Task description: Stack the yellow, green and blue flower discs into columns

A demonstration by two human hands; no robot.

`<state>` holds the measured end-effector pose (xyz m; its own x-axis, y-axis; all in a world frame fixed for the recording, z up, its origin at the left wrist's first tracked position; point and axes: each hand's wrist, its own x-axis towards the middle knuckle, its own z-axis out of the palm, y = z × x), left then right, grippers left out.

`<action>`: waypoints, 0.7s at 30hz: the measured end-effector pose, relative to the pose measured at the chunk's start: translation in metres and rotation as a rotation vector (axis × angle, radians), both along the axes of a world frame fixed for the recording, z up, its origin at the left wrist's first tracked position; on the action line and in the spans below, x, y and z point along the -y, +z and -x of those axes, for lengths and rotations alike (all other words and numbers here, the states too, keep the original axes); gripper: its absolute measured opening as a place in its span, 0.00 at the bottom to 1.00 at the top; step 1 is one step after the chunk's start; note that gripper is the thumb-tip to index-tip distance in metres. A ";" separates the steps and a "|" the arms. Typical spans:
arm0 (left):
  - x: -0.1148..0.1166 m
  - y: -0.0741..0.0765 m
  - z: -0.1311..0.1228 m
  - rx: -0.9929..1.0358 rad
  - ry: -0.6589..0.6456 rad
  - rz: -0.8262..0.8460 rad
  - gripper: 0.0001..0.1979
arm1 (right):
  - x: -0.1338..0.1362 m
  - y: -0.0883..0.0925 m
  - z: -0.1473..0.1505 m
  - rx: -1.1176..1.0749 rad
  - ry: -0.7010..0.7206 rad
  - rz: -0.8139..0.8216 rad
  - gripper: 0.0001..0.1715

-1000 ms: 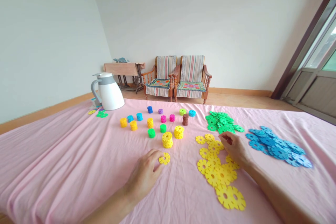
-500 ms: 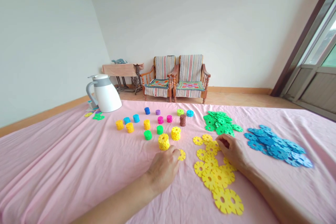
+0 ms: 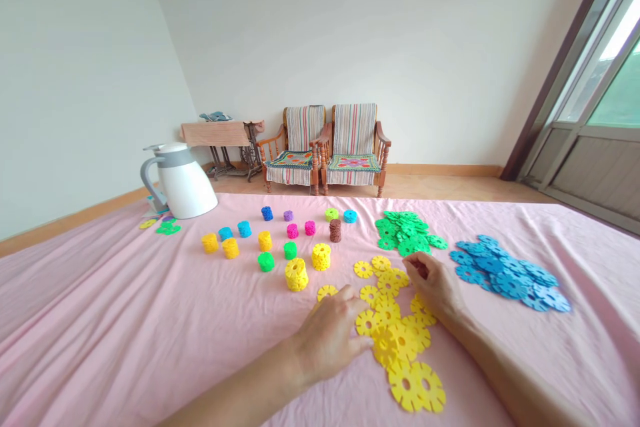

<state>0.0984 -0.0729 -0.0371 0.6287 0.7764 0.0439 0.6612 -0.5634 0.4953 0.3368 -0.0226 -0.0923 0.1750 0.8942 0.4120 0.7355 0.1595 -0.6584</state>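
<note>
My left hand [image 3: 333,333] hovers at the left side of a spread of yellow notched plastic discs [image 3: 405,383], thumb and forefinger apart and nothing held. Just beyond its knuckles lies a separate yellow disc [image 3: 326,291], partly covered by the hand. Two yellow disc stacks stand further off, the nearer one [image 3: 297,275] and another yellow stack [image 3: 321,257]. My right hand [image 3: 434,285] rests at the upper right of the yellow spread, its fingers curled together at the tips. Whatever those fingertips hold, if anything, is hidden.
A heap of green discs [image 3: 404,232] and a heap of blue discs [image 3: 507,270] lie at the right. Small coloured stacks, including a brown stack [image 3: 335,231], stand across the pink cloth [image 3: 150,333]. A white jug [image 3: 190,187] stands at the back left, with a few loose discs [image 3: 169,228] before it.
My left hand has left the single yellow disc and moved right to the yellow spread, its fingers opening. My right hand stays about where it was. The view has turned slightly right.
</note>
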 end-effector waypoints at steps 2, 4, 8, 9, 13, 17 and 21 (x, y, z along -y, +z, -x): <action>0.000 0.000 0.001 0.008 -0.013 -0.003 0.15 | 0.000 0.000 0.001 0.003 0.019 0.003 0.16; 0.001 0.000 0.002 0.016 -0.017 -0.008 0.15 | 0.001 0.001 0.003 0.020 0.014 0.006 0.16; 0.001 0.000 0.001 0.020 -0.002 0.000 0.13 | 0.003 0.006 0.006 0.041 0.009 0.000 0.16; 0.002 -0.001 0.000 0.021 0.003 0.001 0.13 | 0.003 0.007 0.006 0.045 0.011 0.002 0.16; 0.003 -0.004 -0.001 0.050 0.025 -0.018 0.16 | 0.004 0.008 0.007 0.062 0.012 0.011 0.16; 0.003 -0.004 0.006 0.037 0.074 -0.068 0.11 | 0.004 0.008 0.007 0.067 0.022 0.013 0.15; 0.002 0.002 0.018 0.068 0.094 -0.055 0.13 | 0.004 0.008 0.007 0.069 0.020 0.004 0.15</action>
<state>0.0808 -0.0748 -0.0354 0.5473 0.8270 0.1283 0.6784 -0.5282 0.5107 0.3297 -0.0271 -0.0840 0.1285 0.8987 0.4192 0.7762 0.1720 -0.6066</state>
